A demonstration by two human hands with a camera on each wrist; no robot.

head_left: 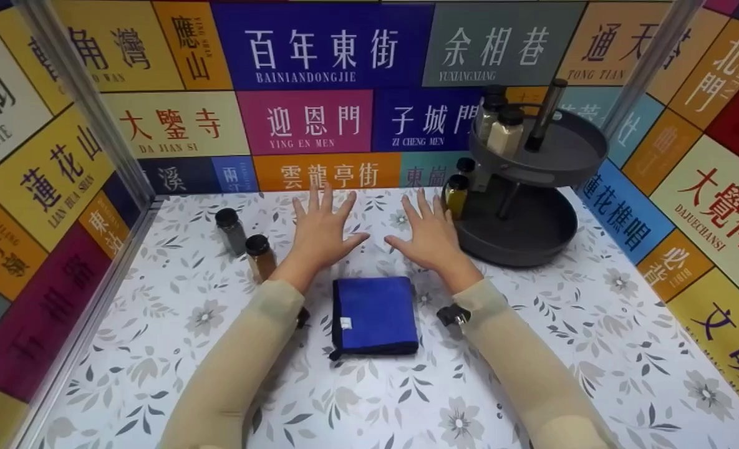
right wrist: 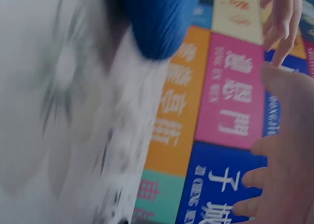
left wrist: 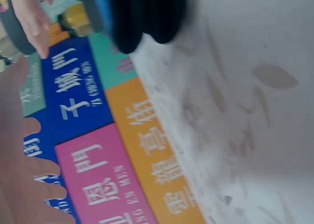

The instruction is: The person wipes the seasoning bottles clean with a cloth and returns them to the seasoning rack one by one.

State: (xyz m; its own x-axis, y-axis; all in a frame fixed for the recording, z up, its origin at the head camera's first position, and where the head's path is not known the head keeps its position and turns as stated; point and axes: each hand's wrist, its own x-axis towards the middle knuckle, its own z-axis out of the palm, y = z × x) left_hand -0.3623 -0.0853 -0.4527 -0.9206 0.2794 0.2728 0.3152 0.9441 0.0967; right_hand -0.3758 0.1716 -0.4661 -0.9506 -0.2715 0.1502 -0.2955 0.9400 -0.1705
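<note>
the left hand (head_left: 322, 234) was spread, palm down, fingers straight and thumb out, holding nothing; the right hand (head_left: 428, 234) was spread the same way, its thumb pointing at the other, a gap between them. whether either touched the surface (head_left: 207, 380) i could not tell. the folded blue cloth (head_left: 378, 315) lay flat on it, between the wrists and apart from both hands; its white tag (head_left: 345, 323) was too small to read.

beside the left wrist stood a brown-filled bottle (head_left: 260, 257), partly covered by the arm, and a grey bottle (head_left: 231, 232) behind it. near the right hand stood a two-tier dark rack (head_left: 519, 249). on its upper tier a pale-filled bottle (head_left: 506, 134) partly hid another; on the lower, a yellow-filled bottle (head_left: 456, 196) did likewise. both sleeves ran out of the head view's lower edge. blurred dark and blue shapes, cut off at the top, crowded the wrist views.
</note>
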